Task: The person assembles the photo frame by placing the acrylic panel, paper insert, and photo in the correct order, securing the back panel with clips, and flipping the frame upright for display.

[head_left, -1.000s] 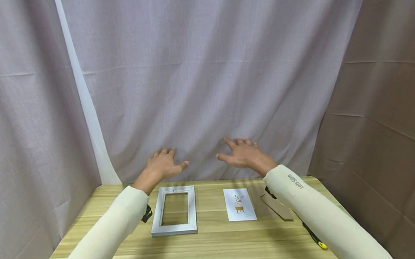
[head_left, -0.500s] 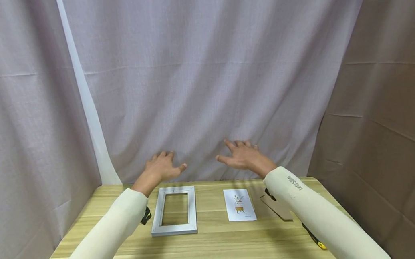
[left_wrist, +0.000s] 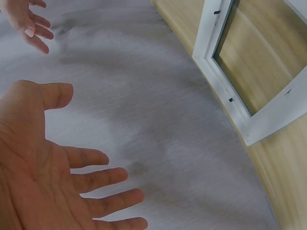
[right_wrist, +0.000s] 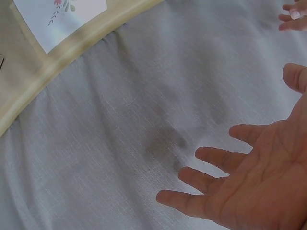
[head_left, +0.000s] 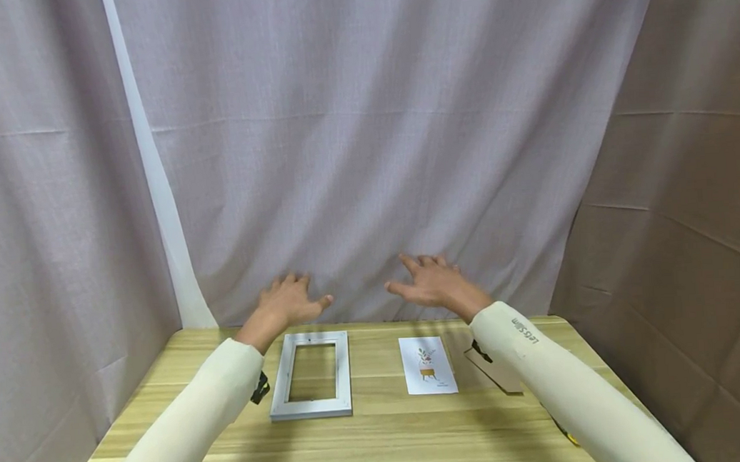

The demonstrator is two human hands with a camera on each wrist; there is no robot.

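Grey curtain hung behind the wooden table. Left hand and right hand hovered spread, holding nothing, beyond the white frame, printed card and cardboard backing.

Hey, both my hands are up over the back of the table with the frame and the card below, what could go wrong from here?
The picture frame lies flat right under the left hand; coming down fast might knock or skid it. The printed card is thin and lies flat on the table, so the right hand may struggle to lift its edge or crease it. The right sleeve passes over the cardboard piece and could sweep it aside.
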